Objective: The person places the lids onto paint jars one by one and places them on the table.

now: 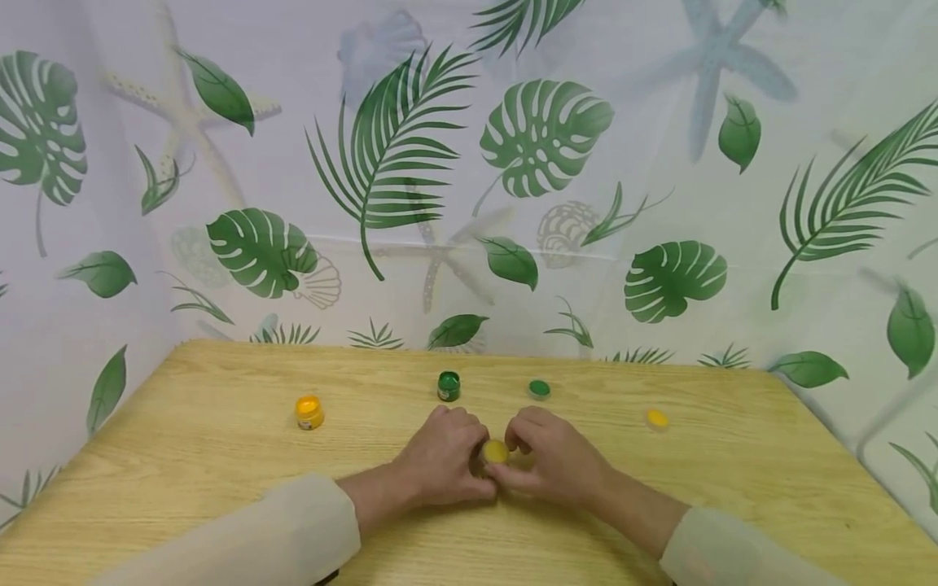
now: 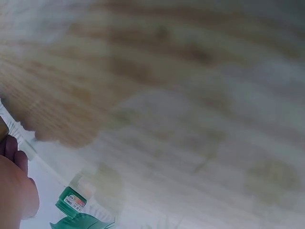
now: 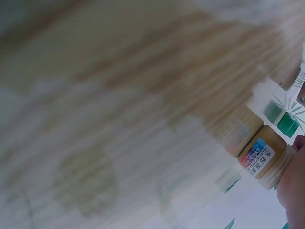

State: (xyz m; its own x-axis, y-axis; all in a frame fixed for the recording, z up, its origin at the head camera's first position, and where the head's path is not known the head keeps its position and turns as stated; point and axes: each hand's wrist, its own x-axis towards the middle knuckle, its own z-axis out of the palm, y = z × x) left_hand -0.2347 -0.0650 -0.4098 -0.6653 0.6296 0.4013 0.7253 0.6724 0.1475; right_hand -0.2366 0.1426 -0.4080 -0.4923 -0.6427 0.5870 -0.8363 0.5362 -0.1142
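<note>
Both hands meet at a small ochre paint jar (image 3: 259,155) with a printed label, which stands on the wooden table near the middle. Its round lid (image 1: 495,452) faces up between the fingers. My left hand (image 1: 443,457) holds the jar from the left, with curled fingers and the thumb low in front. From the right, my right hand (image 1: 560,457) grips at the lid, its thumb against the near edge and its fingers bent. In the left wrist view, only part of the left hand (image 2: 16,191) shows at the edge.
Behind the hands stand an uncovered green paint jar (image 1: 449,386) and a green lid (image 1: 539,389). An uncovered orange-yellow paint jar (image 1: 309,412) is on the left, a yellow lid (image 1: 657,419) on the right. A leaf-patterned cloth (image 1: 454,268) hangs behind the table (image 1: 183,456).
</note>
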